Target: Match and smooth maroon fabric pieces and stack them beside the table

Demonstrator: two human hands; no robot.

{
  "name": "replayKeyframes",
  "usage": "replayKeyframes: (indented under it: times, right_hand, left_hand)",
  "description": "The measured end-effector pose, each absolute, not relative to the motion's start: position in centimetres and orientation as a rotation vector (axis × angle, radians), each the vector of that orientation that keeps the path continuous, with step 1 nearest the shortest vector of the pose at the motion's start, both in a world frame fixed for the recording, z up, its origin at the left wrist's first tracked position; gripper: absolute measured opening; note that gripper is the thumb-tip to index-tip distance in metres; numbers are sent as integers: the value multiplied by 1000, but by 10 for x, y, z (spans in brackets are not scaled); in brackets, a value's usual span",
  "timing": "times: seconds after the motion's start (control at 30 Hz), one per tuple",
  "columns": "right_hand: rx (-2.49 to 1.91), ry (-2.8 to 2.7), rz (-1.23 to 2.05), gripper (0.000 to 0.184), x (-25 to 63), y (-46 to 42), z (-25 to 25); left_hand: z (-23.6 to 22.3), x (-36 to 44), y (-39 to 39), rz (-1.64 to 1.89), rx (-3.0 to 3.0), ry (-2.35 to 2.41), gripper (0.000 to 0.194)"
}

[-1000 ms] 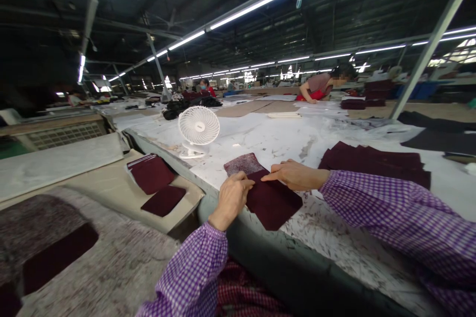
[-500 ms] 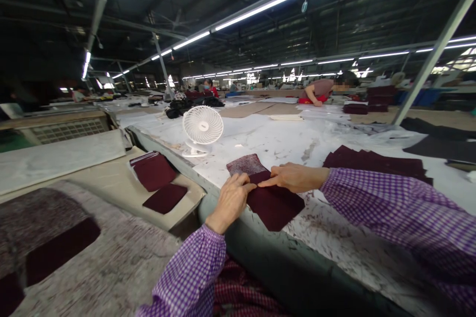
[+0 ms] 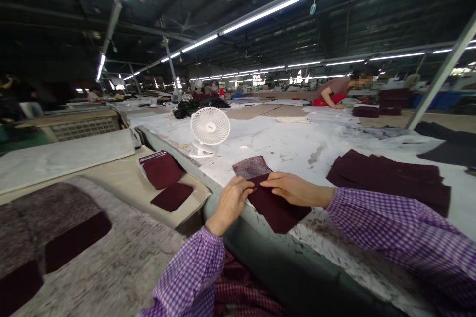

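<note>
A piece of maroon cloth (image 3: 280, 213), flat and matte with slanted corners at its near end, lies on the edge of the white-covered table (image 3: 256, 133), under both hands. At its far end shows a paler, speckled patch (image 3: 255, 166); whether that is the cloth's own back or a separate piece cannot be told. The left hand (image 3: 229, 203) has its thumb and fingers drawn together at the cloth's left side, and the right hand (image 3: 293, 189) lies across it with the forefinger extended toward the left fingertips; both touch the cloth, but whether either pinches or only presses it cannot be told. The checked purple sleeves (image 3: 189, 270) are gathered at the wrists. To the right, a ragged-edged stack of dark maroon pieces (image 3: 386, 178) lies on the table, whose covering is scuffed and marked with dark streaks. A white round fan (image 3: 210, 126) with a ribbed grille stands beyond the hands. On a lower beige sheet (image 3: 122, 176) at left rest more maroon pieces (image 3: 161, 169). Farther back, a co-worker (image 3: 332, 91) bends over the work surface beneath long tube lights (image 3: 273, 10) and a dark roof.
</note>
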State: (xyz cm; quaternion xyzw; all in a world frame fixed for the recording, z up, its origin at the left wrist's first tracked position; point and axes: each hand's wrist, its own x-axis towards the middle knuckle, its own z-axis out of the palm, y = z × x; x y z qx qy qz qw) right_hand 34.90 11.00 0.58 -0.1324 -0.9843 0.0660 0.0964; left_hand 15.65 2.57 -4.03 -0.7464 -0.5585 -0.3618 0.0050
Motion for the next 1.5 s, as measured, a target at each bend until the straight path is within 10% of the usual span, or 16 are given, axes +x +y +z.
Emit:
replayKeyframes:
  times: [1.33, 1.5]
  right_hand:
    - [-229, -3210, -141, 58, 332, 107, 24]
    - [-476, -3061, 188, 49, 341, 120, 20]
  left_hand:
    - [-51, 148, 4, -1225, -2203, -1753, 21]
    - [-50, 147, 0, -1285, -2183, -1771, 15]
